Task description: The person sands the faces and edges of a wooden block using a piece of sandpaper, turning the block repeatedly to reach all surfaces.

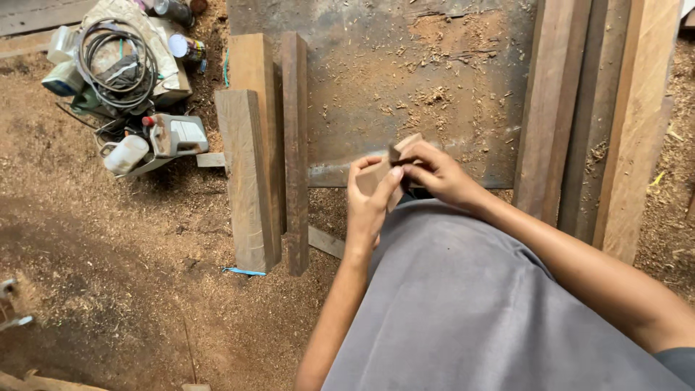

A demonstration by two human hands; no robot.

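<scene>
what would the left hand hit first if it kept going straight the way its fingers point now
The left hand points up and away from the body, with its fingers already on the small wood block. Past that, the line seems to run onto the sawdust-covered metal sheet, though depth is hard to judge.

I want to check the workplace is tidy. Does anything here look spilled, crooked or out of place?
Yes. Sawdust and wood shavings lie scattered over the grey metal sheet and the floor. Both hands, left hand and right hand, hold a small light wooden block; nothing looks damaged.
</scene>
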